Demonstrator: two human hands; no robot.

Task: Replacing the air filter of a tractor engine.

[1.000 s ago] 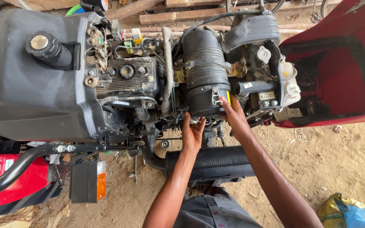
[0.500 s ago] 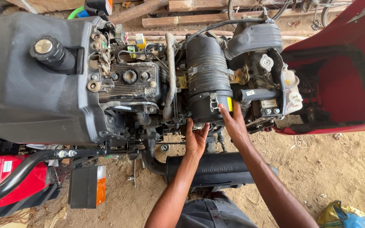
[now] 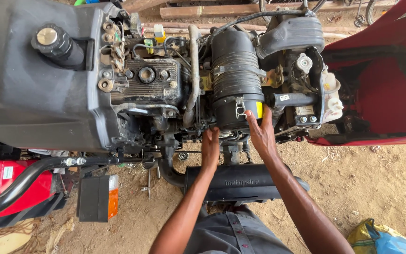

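Head view: my left hand reaches under the black ribbed air-cleaner canister, fingers extended into the fittings below it, grasping nothing I can confirm. My right hand lies flat and released against the canister's lower end, beside its metal clip. Compared with a second ago, both hands keep the same posts; only the view has drawn closer. The canister remains seated on the engine, above the black muffler; work reads as unchanged, fastening still being felt for
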